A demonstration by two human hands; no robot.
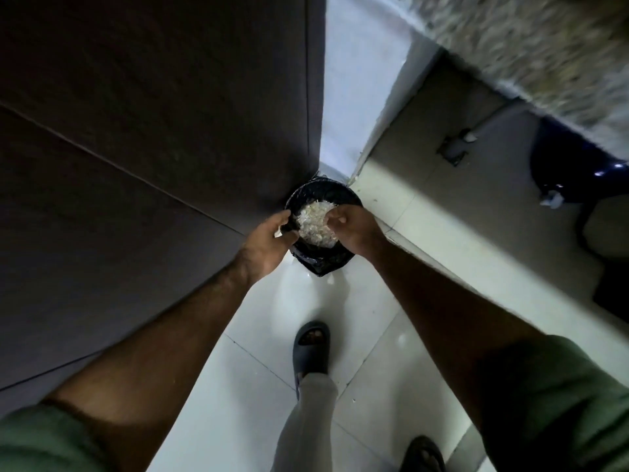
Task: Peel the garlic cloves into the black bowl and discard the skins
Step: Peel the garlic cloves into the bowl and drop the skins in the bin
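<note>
A small black bin [320,264] lined with a black bag stands on the floor in the corner by a dark door. A heap of pale garlic skins [315,223] fills its top. My left hand [269,240] grips the bag's left rim between thumb and curled fingers, with a pale scrap of skin by its fingertips. My right hand [355,229] hovers over the right side of the bin, its fingers curled down into the edge of the skins. No black bowl and no garlic cloves are in view.
A dark wooden door [153,131] fills the left. White floor tiles [272,318] run toward me, with my sandalled foot [311,349] behind the bin. A speckled stone counter [544,46] overhangs the upper right, with a dark blue container [571,168] beneath it.
</note>
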